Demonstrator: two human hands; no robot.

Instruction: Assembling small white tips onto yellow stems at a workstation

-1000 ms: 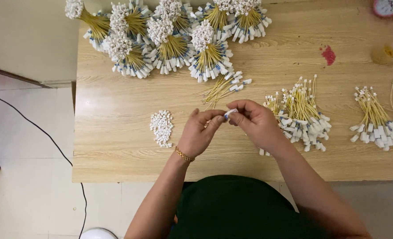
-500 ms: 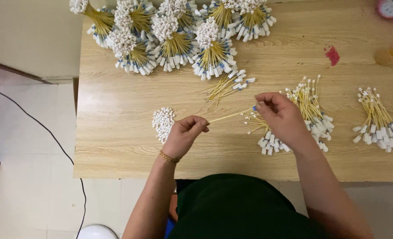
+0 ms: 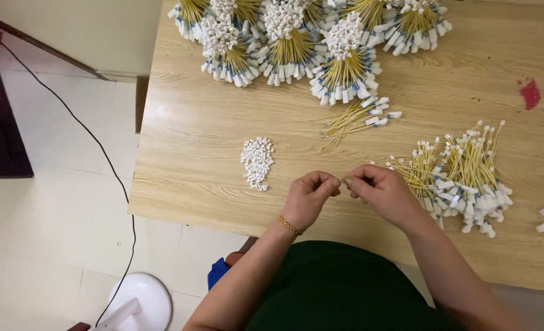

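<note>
Pale wood surface (image 3: 198, 141) is seen from above, with a small heap of white caps (image 3: 257, 162) as landmark. Since half a second ago, when the hands were drawn apart along a thin yellow wire, left hand (image 3: 309, 197) and right hand (image 3: 383, 191) have been brought back together just right of the heap, suggesting another piece is being fitted. Both sets of fingers are pinched shut on a tiny part (image 3: 343, 180) between them, wrists bent inward; loose yellow wires (image 3: 462, 175) lie farther right.

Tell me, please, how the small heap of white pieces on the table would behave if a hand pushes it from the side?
The heap of white pieces is many tiny loose bits lying flat, so it would probably scatter and spread, not slide as one. Each bit looks very light. It lies near the table front edge, so some bits might fall off.
</note>
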